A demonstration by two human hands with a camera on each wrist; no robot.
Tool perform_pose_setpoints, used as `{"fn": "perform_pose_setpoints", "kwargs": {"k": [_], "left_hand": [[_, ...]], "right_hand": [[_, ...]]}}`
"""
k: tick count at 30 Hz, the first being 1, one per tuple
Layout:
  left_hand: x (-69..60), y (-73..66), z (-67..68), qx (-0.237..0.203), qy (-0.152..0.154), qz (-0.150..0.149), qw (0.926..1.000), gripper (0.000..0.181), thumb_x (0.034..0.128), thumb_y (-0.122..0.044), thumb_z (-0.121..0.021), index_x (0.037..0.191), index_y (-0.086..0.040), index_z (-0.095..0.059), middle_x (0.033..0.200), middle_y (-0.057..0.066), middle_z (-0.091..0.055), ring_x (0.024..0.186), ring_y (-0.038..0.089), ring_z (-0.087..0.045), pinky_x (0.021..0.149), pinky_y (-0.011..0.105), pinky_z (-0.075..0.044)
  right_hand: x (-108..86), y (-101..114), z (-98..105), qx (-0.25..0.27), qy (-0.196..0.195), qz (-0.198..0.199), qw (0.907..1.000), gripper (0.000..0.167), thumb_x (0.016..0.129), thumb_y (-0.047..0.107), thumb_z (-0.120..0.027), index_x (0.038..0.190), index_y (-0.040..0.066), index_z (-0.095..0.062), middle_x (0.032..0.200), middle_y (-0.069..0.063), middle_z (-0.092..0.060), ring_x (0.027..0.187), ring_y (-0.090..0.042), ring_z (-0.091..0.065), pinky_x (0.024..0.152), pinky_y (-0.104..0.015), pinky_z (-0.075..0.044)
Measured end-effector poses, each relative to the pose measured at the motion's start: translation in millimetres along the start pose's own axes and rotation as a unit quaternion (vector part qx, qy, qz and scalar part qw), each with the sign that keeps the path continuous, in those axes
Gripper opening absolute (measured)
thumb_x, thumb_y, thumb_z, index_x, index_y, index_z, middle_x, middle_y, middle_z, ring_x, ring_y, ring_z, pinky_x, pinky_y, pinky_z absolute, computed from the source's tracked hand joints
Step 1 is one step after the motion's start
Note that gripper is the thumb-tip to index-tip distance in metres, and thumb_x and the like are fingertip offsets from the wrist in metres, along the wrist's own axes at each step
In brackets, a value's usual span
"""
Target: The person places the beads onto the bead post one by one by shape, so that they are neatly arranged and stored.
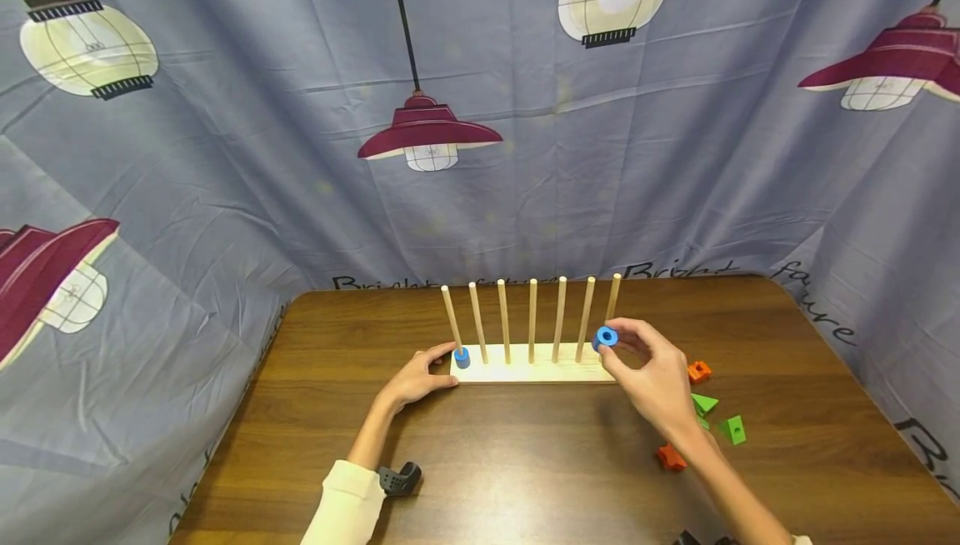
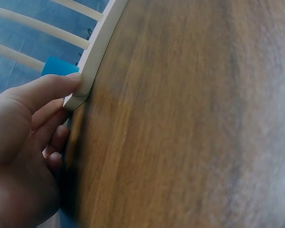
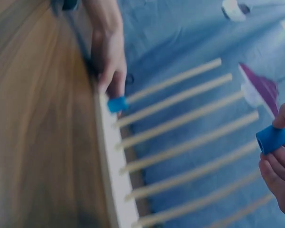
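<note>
A wooden peg board (image 1: 517, 372) with several upright pegs stands on the table. Its left end is held by my left hand (image 1: 415, 378), thumb against the front edge and fingers around the back. Over the leftmost peg, a blue cylinder (image 1: 462, 358) sits down at the base. My right hand (image 1: 651, 370) pinches a second blue cylinder (image 3: 271, 138) between thumb and fingers, with its hole (image 1: 607, 336) showing. In the head view this cylinder is raised near the rightmost peg (image 1: 613, 297); in the right wrist view it appears apart from the pegs.
Right of the board, partly behind my right forearm, lie an orange block (image 1: 699, 372), green blocks (image 1: 735, 430) and a red star-shaped block (image 1: 671, 457). A printed curtain (image 1: 525, 212) hangs behind the brown table (image 1: 525, 453).
</note>
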State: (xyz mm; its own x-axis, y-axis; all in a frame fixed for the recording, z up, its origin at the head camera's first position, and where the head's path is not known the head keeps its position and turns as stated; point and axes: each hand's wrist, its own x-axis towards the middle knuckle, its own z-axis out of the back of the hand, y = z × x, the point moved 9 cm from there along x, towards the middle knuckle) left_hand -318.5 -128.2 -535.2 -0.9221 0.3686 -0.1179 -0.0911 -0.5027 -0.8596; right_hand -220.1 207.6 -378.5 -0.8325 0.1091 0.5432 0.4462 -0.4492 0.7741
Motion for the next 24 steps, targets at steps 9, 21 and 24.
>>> {"fn": "perform_pose_setpoints", "kwargs": {"k": [9,21,24], "left_hand": [[1.9,-0.8,-0.6,-0.006,0.002,-0.020,0.9998,0.068,0.0860,-0.017,-0.078,0.147,-0.005,-0.049,0.139,0.019,-0.049,0.123,0.034,-0.042,0.103,0.056,-0.034],[2.0,-3.3,-0.3,0.013,0.001,-0.025,0.9996,0.067,0.0858,-0.014,-0.078,0.146,-0.004,-0.050,0.140,0.020,-0.049,0.122,0.035,-0.042,0.102,0.055,-0.036],[2.5,-3.5,-0.3,0.012,0.000,-0.025,0.9996,0.067,0.0853,-0.013,-0.079,0.146,-0.003,-0.051,0.139,0.020,-0.049,0.122,0.036,-0.042,0.102,0.056,-0.035]], "right_hand": [[27.0,42,-63,0.069,0.065,0.024,0.9952,0.027,0.084,-0.001,-0.077,0.110,0.005,-0.071,0.105,-0.003,-0.071,0.096,-0.018,-0.068,0.088,-0.035,-0.053],[56.9,95,-131,0.127,0.104,0.052,0.9850,0.029,0.086,0.007,-0.078,0.114,0.004,-0.070,0.107,-0.006,-0.072,0.100,-0.021,-0.067,0.091,-0.042,-0.052],[64.1,101,-144,0.135,0.110,0.047,0.9837,0.030,0.089,0.009,-0.076,0.118,0.005,-0.070,0.112,-0.007,-0.071,0.105,-0.022,-0.066,0.093,-0.045,-0.050]]}}
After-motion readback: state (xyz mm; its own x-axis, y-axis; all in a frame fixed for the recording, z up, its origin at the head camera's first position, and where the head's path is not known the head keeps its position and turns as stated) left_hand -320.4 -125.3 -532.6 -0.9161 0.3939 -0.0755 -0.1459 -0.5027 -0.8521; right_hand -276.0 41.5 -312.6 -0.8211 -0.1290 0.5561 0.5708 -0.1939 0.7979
